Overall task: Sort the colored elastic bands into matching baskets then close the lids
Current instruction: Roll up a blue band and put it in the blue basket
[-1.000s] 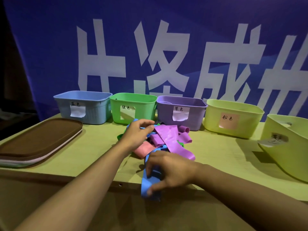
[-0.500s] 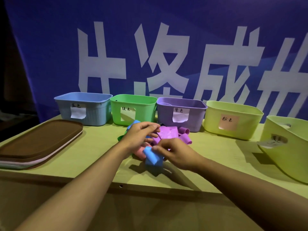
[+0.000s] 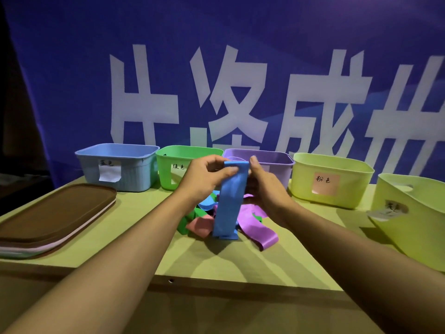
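A blue elastic band (image 3: 227,201) hangs lengthwise above the table, its lower end touching the pile. My left hand (image 3: 204,177) pinches its top left corner and my right hand (image 3: 262,186) pinches its top right edge. Under it lies a pile of bands: purple (image 3: 255,225), pink (image 3: 201,225), green (image 3: 186,219) and more blue. Behind stand open baskets in a row: blue (image 3: 120,166), green (image 3: 168,168), purple (image 3: 274,162) and a yellow-green one with a pink label (image 3: 330,180).
A stack of flat lids (image 3: 50,218), brown on top, lies at the left of the yellow-green table (image 3: 240,263). Another yellow-green basket (image 3: 414,218) stands tilted at the right edge. A blue banner with white characters hangs behind.
My right hand brought the blue band up from the table's front edge to the pile. Both hands then lifted it and let it hang unfolded in front of the baskets.
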A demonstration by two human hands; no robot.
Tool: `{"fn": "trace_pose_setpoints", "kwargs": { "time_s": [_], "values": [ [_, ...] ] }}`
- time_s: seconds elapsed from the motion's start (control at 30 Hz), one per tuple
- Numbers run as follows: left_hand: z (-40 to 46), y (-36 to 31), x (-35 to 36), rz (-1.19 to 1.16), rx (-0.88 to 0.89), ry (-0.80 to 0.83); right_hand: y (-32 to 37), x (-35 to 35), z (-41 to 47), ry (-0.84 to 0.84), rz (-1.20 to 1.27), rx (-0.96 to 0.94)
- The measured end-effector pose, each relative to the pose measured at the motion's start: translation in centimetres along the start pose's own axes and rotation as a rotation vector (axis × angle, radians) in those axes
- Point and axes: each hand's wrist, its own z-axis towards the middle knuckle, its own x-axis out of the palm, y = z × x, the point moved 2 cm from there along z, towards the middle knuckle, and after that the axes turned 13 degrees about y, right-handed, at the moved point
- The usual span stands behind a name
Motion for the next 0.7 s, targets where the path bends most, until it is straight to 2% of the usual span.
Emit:
{"fn": "trace_pose_setpoints", "kwargs": {
  "time_s": [0.1,0.2,0.47,0.7],
  "values": [
    [0.8,-0.9,0.1,0.010,0.019,-0.026,0.8,-0.2,0.1,0.021,0.015,-0.036],
    [1.4,-1.9,0.2,-0.020,0.037,-0.054,1.0,-0.5,-0.3,0.062,-0.073,-0.065],
    [3.2,-4.5,0.2,-0.113,0.088,-0.095,-0.5,-1.5,-0.8,0.077,-0.201,0.048],
    [4.1,-5.6,0.3,-0.075,0.100,-0.141,-1.2,-2.0,-2.1,0.101,-0.208,0.106]
  ]
}}
